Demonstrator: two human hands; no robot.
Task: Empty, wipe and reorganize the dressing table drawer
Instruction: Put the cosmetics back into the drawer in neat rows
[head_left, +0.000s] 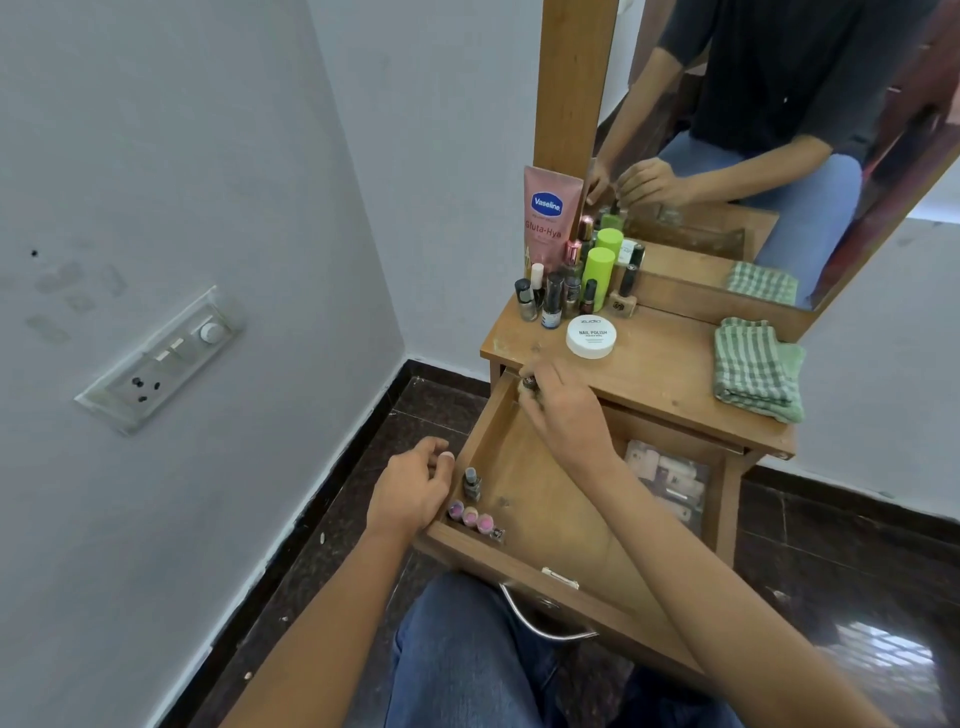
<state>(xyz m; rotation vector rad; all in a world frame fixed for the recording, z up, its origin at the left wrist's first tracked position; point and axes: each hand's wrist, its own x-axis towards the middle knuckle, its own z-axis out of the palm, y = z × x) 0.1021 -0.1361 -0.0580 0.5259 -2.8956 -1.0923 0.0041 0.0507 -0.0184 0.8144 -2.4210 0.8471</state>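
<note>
Head view: the drawer (545, 499) of the wooden dressing table (660, 374) stands pulled out above the person's knees. The right hand (566, 410) reaches across it to the far left corner, fingers closed around a small dark-capped bottle (529, 383) right at the tabletop's front edge. The left hand (410, 493) rests on the drawer's left wall, fingers loosely curled and holding nothing. Just beside it, inside the near left corner, stand a grey nail polish bottle (471, 483) and a row of small pink pots (471, 516). On the tabletop sit a cluster of bottles (569, 283), a white nail polish remover jar (591, 336) and a folded green checked cloth (756, 369) at the right.
</note>
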